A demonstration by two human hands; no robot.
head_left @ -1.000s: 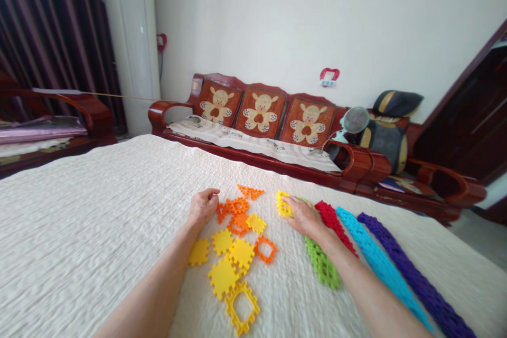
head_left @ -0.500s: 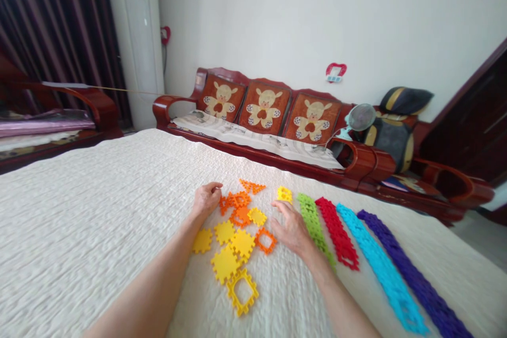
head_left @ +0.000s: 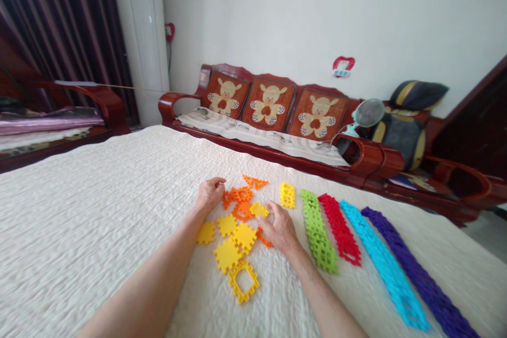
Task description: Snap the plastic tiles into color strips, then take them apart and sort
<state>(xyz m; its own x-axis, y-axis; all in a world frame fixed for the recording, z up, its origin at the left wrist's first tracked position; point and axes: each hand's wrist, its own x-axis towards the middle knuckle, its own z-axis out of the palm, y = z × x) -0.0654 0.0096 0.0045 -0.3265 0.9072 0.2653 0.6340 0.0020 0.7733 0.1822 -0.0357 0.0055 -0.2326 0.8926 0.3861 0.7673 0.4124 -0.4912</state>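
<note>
My left hand (head_left: pixel 211 194) is on the bedspread at the left of the orange pieces, its fingers curled in; whether anything is inside cannot be seen. Beside it lie orange interlocking plastic pieces (head_left: pixel 242 209) and an orange triangular piece (head_left: pixel 254 182). My right hand (head_left: pixel 280 227) reaches in from the right, thumb and forefinger apart at the right edge of a small yellow piece (head_left: pixel 259 209). Under that hand, an orange frame piece (head_left: pixel 263 237) is partly hidden. Nearer to me are flat yellow squares (head_left: pixel 228 255) and a yellow frame piece (head_left: pixel 243 282).
To the right lie a short yellow row (head_left: pixel 287 195) and longer rows in green (head_left: pixel 319 232), red (head_left: pixel 340 229), light blue (head_left: pixel 384 264) and purple (head_left: pixel 420 274). All rest on a white quilted cover (head_left: pixel 99 195). Behind stands a wooden sofa (head_left: pixel 253 142) with bear cushions.
My right hand has moved left, away from the yellow row, to the small yellow piece. The yellow row now shows longer and uncovered. My left hand has stayed in place.
</note>
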